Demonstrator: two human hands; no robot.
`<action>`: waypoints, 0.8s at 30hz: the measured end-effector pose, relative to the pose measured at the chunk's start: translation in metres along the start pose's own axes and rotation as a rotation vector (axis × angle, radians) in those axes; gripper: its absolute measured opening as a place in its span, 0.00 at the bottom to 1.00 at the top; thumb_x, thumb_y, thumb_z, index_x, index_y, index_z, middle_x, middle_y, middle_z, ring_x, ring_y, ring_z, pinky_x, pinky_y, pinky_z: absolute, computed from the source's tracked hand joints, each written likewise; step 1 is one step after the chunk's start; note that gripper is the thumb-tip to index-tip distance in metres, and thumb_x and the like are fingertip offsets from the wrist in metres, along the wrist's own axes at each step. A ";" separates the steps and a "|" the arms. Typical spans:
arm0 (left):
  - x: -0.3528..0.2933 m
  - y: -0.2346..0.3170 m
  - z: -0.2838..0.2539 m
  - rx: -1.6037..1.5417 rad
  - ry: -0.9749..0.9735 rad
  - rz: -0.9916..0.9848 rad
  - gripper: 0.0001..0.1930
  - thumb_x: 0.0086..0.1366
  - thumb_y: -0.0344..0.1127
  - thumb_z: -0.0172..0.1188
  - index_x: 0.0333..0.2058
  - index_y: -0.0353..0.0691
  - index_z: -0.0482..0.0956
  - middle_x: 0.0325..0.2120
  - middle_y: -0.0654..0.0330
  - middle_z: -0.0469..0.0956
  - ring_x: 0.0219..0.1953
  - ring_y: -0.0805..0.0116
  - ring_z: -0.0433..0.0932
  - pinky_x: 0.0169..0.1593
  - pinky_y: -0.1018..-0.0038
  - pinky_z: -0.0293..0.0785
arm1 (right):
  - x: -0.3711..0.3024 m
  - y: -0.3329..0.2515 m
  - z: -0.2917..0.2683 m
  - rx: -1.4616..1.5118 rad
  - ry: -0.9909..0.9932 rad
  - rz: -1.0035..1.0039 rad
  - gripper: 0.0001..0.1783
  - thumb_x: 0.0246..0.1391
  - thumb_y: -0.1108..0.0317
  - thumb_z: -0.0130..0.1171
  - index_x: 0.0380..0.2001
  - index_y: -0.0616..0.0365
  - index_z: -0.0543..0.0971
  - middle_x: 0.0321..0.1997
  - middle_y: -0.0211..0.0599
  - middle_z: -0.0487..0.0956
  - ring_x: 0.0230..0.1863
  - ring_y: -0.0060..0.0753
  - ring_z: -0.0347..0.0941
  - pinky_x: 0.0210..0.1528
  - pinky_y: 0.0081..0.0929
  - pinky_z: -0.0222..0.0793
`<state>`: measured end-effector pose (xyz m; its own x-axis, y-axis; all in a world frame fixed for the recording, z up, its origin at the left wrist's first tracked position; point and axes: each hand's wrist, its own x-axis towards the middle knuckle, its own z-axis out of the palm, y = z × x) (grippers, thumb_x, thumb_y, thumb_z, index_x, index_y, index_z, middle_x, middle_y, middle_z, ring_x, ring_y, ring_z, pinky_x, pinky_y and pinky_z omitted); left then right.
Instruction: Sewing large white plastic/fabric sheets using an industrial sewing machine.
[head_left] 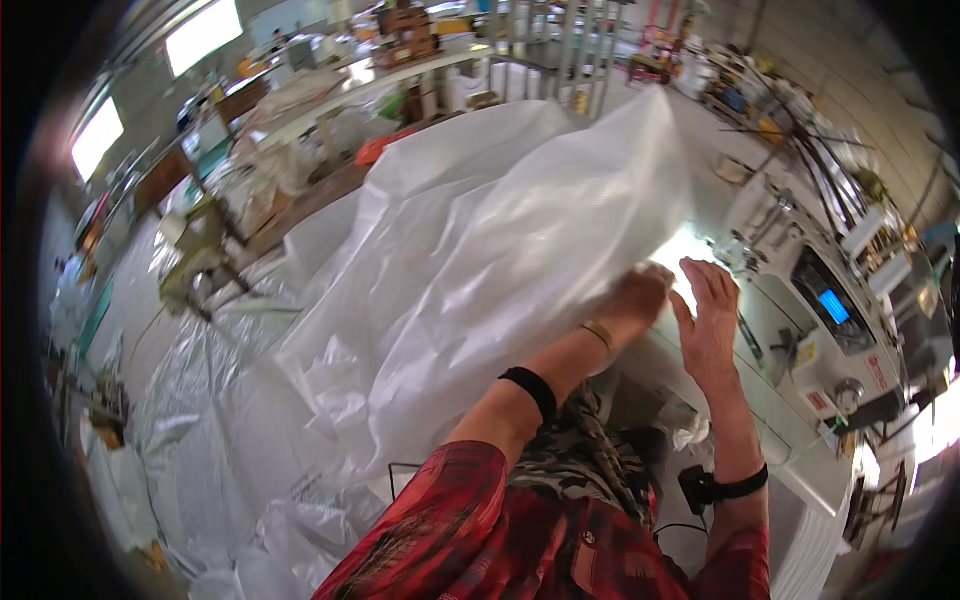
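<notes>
A large white, translucent plastic sheet point(480, 250) billows up in front of me and spreads down to the left. My left hand point(640, 298) is at the sheet's right edge, fingers curled on it; the fingertips are blurred and partly hidden. Just to its right, my right hand point(712, 318) is raised with fingers stretched and thumb apart, holding nothing that I can see. Both hands are close to the bright lamp spot of a white sewing machine point(770, 235), whose bed point(765, 345) lies beneath and beside the right hand.
A control panel with a lit blue display point(833, 306) is on the machine at right. More crumpled sheeting point(230, 430) covers the left. Farther back are a long bench point(370, 75), a stool-like stand point(200, 250), metal posts point(560, 50) and piled goods.
</notes>
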<state>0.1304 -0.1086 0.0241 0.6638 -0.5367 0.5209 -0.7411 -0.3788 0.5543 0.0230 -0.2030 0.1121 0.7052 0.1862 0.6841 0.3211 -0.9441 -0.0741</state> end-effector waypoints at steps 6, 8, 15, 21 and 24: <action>-0.145 0.047 -0.097 0.138 -0.236 0.314 0.32 0.60 0.38 0.60 0.62 0.40 0.63 0.65 0.46 0.55 0.70 0.52 0.48 0.68 0.55 0.49 | 0.087 -0.017 0.100 0.303 0.020 -0.007 0.44 0.53 0.46 0.62 0.67 0.50 0.58 0.71 0.49 0.55 0.70 0.60 0.46 0.68 0.52 0.48; -0.216 0.026 -0.158 0.266 -0.115 0.093 0.31 0.59 0.39 0.61 0.60 0.39 0.65 0.66 0.46 0.55 0.70 0.52 0.48 0.69 0.57 0.47 | 0.099 0.003 0.130 0.315 0.048 0.128 0.43 0.54 0.46 0.61 0.67 0.50 0.58 0.71 0.49 0.55 0.71 0.59 0.46 0.69 0.51 0.48; -0.440 -0.161 -0.299 0.717 0.733 -1.014 0.46 0.53 0.52 0.70 0.66 0.44 0.57 0.68 0.47 0.50 0.69 0.40 0.45 0.65 0.45 0.51 | 0.095 0.033 0.180 0.319 -0.196 0.346 0.41 0.58 0.47 0.54 0.68 0.55 0.55 0.70 0.51 0.58 0.69 0.52 0.54 0.69 0.43 0.48; -0.454 -0.272 -0.293 0.499 0.557 -1.370 0.53 0.47 0.63 0.68 0.68 0.56 0.49 0.71 0.64 0.43 0.72 0.46 0.32 0.60 0.25 0.36 | 0.110 0.020 0.179 0.234 -0.308 0.217 0.36 0.61 0.52 0.52 0.68 0.54 0.56 0.68 0.53 0.61 0.67 0.55 0.58 0.67 0.44 0.52; -0.413 -0.302 -0.268 0.568 0.336 -1.314 0.31 0.57 0.54 0.61 0.59 0.55 0.69 0.66 0.63 0.58 0.71 0.55 0.48 0.60 0.24 0.34 | 0.108 0.021 0.181 0.291 -0.348 0.320 0.34 0.62 0.55 0.51 0.67 0.53 0.56 0.67 0.53 0.62 0.67 0.57 0.58 0.67 0.44 0.52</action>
<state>0.1072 0.4291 -0.1845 0.8094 0.5869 0.0226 0.5141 -0.7265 0.4560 0.2205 -0.1536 0.0534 0.9478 0.0279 0.3176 0.1831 -0.8633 -0.4703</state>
